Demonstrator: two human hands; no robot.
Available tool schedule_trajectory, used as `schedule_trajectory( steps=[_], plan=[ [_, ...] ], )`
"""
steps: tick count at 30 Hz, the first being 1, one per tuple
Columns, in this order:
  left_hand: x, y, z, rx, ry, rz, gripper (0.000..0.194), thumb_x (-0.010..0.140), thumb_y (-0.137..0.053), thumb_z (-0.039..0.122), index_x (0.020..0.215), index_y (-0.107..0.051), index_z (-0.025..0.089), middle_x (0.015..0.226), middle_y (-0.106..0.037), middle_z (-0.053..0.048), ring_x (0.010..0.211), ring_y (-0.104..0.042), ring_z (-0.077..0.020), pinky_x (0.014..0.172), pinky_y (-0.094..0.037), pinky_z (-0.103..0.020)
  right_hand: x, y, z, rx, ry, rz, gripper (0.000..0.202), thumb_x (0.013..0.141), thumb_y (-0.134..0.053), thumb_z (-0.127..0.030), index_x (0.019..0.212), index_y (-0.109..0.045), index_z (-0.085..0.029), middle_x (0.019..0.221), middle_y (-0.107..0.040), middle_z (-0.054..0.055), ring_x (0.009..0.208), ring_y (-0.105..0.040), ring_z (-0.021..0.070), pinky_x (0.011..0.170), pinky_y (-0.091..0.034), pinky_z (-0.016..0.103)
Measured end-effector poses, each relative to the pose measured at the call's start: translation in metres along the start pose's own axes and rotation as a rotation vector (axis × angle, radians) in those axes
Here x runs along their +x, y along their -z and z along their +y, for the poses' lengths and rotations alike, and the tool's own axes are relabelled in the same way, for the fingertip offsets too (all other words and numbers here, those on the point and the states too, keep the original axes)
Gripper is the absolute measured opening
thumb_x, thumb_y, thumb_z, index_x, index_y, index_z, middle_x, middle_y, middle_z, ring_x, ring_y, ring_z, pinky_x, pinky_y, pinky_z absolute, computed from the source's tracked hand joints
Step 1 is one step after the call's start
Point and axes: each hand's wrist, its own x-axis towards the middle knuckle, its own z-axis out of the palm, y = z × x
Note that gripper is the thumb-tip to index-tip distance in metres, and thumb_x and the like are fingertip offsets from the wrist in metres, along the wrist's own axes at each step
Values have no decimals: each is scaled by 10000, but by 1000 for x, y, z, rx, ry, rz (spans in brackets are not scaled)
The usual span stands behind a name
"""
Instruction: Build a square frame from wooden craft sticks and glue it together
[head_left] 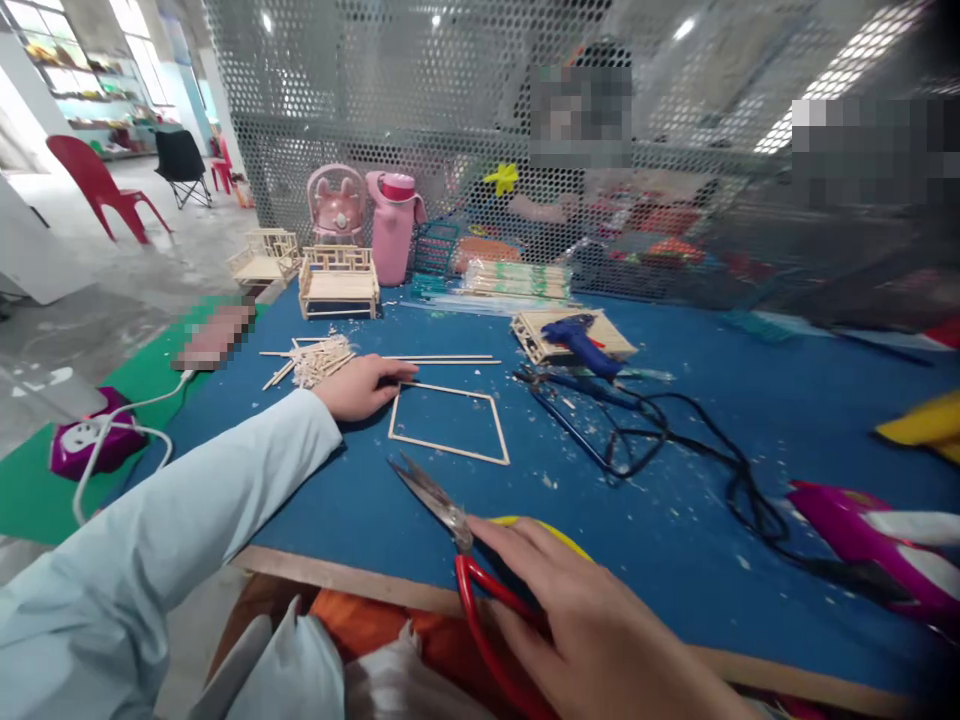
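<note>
My left hand (pixel 358 387) rests on the blue tabletop (pixel 337 520), its fingers by the top left corner of a thin wooden stick frame (pixel 450 452); whether they grip anything is hidden. Beside that hand lies a pile of short wooden sticks (pixel 322 362), with two long sticks (pixel 450 358) stretching to the right. Near the front edge my right hand (pixel 562 610) is closed around the red handles of scissors (pixel 442 508), whose blades point up and left below the frame. A yellow curved item (pixel 562 535) shows partly behind the right hand.
Small wooden chair models (pixel 339 285) stand at the back left by a pink bottle (pixel 394 235). A blue glue gun (pixel 581 343) lies on another wooden piece, its black cable (pixel 697 445) trailing right. A purple and white tool (pixel 885 545) is at right. Perforated metal mesh (pixel 450 120) borders the back.
</note>
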Motion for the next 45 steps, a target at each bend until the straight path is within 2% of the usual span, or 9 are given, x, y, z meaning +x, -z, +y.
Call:
schedule_trajectory(
  steps=[4, 11, 19, 26, 34, 41, 45],
  plan=[
    [-1, 1, -2, -28, 14, -4, 402, 779, -472, 159, 1170, -561, 146, 1070, -673, -55, 987, -612, -158, 903, -455, -298, 2, -1, -8, -17, -28, 32, 414, 802, -449, -186, 1205, -537, -222, 1090, -623, 94, 938, -615, 208, 812, -514, 353],
    [0, 1, -2, -33, 10, 6, 402, 769, -484, 144, 1162, -570, 148, 1070, -674, -58, 1000, -611, -165, 916, -449, -300, 3, -2, -15, -84, -87, 19, 422, 825, -404, -208, 1227, -532, -218, 1095, -626, 99, 939, -623, 217, 782, -528, 358],
    [0, 1, -1, -27, 12, 1, 394, 771, -495, 142, 1157, -569, 131, 1068, -674, -65, 995, -614, -170, 904, -458, -300, 5, -4, -17, -110, -81, 47, 423, 818, -418, -192, 1221, -545, -207, 1110, -632, 110, 947, -628, 231, 771, -533, 369],
    [1, 2, -3, -99, 42, -32, 392, 780, -521, 171, 1169, -558, 142, 1077, -670, -68, 996, -618, -157, 907, -460, -298, 9, -6, -17, -143, -57, 63, 423, 807, -416, -188, 1205, -558, -178, 1116, -632, 127, 1001, -611, 246, 810, -522, 390],
    [3, 1, -7, -195, 80, -46, 400, 771, -556, 188, 1170, -557, 152, 1087, -666, -69, 1011, -614, -152, 924, -453, -307, 13, -13, -5, -107, 11, 22, 435, 829, -387, -161, 1247, -506, -150, 1168, -593, 134, 1038, -583, 233, 846, -507, 393],
    [2, 4, -6, -190, 81, -61, 397, 776, -543, 172, 1171, -556, 152, 1092, -664, -62, 1010, -615, -158, 927, -454, -321, 28, -22, -8, -119, 54, 29, 440, 826, -393, -148, 1253, -498, -153, 1144, -596, 135, 948, -615, 220, 786, -527, 372],
    [1, 4, -7, -200, 82, -53, 400, 779, -549, 192, 1177, -551, 152, 1094, -663, -68, 1000, -618, -161, 912, -462, -321, 27, -22, -7, -137, 81, 31, 459, 818, -383, -144, 1265, -488, -146, 1140, -595, 144, 916, -626, 225, 753, -538, 377]
  ],
)
